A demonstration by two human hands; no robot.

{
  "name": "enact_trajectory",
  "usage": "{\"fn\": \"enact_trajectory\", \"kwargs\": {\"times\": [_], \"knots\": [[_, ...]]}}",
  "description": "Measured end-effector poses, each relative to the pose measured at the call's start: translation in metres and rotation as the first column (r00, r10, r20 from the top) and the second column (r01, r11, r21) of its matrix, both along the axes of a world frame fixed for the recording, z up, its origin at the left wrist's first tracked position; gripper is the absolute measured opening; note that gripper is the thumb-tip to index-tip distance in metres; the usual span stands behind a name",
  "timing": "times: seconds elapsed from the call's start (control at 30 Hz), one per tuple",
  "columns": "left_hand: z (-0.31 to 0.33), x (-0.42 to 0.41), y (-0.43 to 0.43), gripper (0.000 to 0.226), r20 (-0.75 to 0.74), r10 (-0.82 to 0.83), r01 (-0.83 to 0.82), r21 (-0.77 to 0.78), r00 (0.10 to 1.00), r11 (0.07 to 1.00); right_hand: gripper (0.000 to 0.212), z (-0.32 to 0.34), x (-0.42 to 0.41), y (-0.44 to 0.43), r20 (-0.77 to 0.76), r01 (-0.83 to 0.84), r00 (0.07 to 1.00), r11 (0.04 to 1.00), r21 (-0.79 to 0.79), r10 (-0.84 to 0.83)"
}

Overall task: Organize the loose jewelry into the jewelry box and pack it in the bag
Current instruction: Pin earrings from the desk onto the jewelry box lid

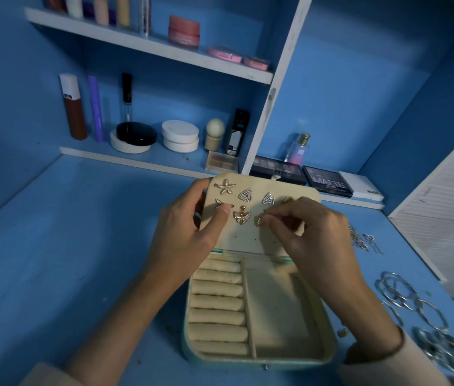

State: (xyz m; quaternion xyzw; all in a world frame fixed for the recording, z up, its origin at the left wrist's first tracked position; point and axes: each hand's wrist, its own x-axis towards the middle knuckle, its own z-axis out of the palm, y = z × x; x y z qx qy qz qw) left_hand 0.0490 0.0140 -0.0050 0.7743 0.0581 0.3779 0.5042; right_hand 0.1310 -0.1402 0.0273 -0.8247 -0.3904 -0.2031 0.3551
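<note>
An open cream jewelry box (pixel 276 307) with a teal shell lies on the blue desk, ring rolls on its left side. Its raised earring panel (pixel 251 235) carries a starfish stud (pixel 225 186), two triangle studs (pixel 245 195) and a butterfly piece (pixel 242 217). My left hand (pixel 189 232) grips the panel's left edge, thumb pressed on its face. My right hand (pixel 309 229) pinches a small sparkly earring (pixel 259 221) against the panel. Silver bangles (pixel 398 291), rings (pixel 443 349) and chains (pixel 362 239) lie loose at the right. No bag is in view.
Shelves behind hold cosmetics: bottles (pixel 74 107), round compacts (pixel 180 135), a perfume bottle (pixel 299 149) and eyeshadow palettes (pixel 327 182). A white slatted panel (pixel 443 224) stands at the right. A small gold piece (pixel 341 333) lies by the box's right side.
</note>
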Motion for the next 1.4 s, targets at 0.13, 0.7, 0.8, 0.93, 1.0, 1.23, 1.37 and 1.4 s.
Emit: {"fn": "enact_trajectory", "kwargs": {"times": [0.13, 0.7, 0.8, 0.93, 1.0, 1.23, 1.37, 1.4], "knots": [[0.0, 0.0, 0.0, 0.019, -0.004, 0.002, -0.002, 0.0, 1.0, 1.0, 0.008, 0.0, 0.002, 0.001, 0.03, 0.01, 1.0, 1.0, -0.022, -0.01], [-0.001, 0.0, -0.001, 0.019, 0.012, -0.012, 0.012, 0.001, 1.0, 1.0, 0.019, 0.0, 0.002, 0.001, 0.286, 0.13, 0.952, 0.99, -0.047, -0.111], [0.0, -0.001, -0.001, 0.014, 0.025, -0.01, 0.01, -0.001, 1.0, 1.0, 0.045, 0.005, 0.006, -0.001, 0.371, 0.174, 0.921, 0.978, -0.115, -0.12], [0.0, -0.002, 0.0, 0.011, 0.036, -0.016, 0.016, 0.006, 0.999, 1.0, 0.062, 0.016, 0.013, -0.001, 0.359, 0.131, 0.932, 0.961, -0.242, -0.036], [0.0, -0.002, 0.0, 0.009, 0.042, -0.021, 0.02, 0.012, 0.999, 1.0, 0.054, 0.019, 0.016, -0.002, 0.294, 0.056, 0.956, 0.964, -0.259, 0.024], [0.002, -0.006, -0.003, 0.013, 0.081, -0.073, 0.074, -0.006, 0.994, 0.997, 0.036, 0.019, 0.012, -0.007, 0.28, -0.019, 0.956, 0.971, -0.238, 0.087], [0.002, -0.007, -0.002, 0.033, 0.103, -0.11, 0.118, -0.081, 0.989, 0.99, 0.035, 0.016, 0.008, -0.008, 0.294, -0.009, 0.952, 0.973, -0.23, 0.078], [0.002, -0.008, -0.002, 0.037, 0.108, -0.11, 0.119, -0.084, 0.988, 0.989, 0.035, 0.016, 0.007, -0.009, 0.3, -0.003, 0.951, 0.974, -0.227, 0.073]]}}
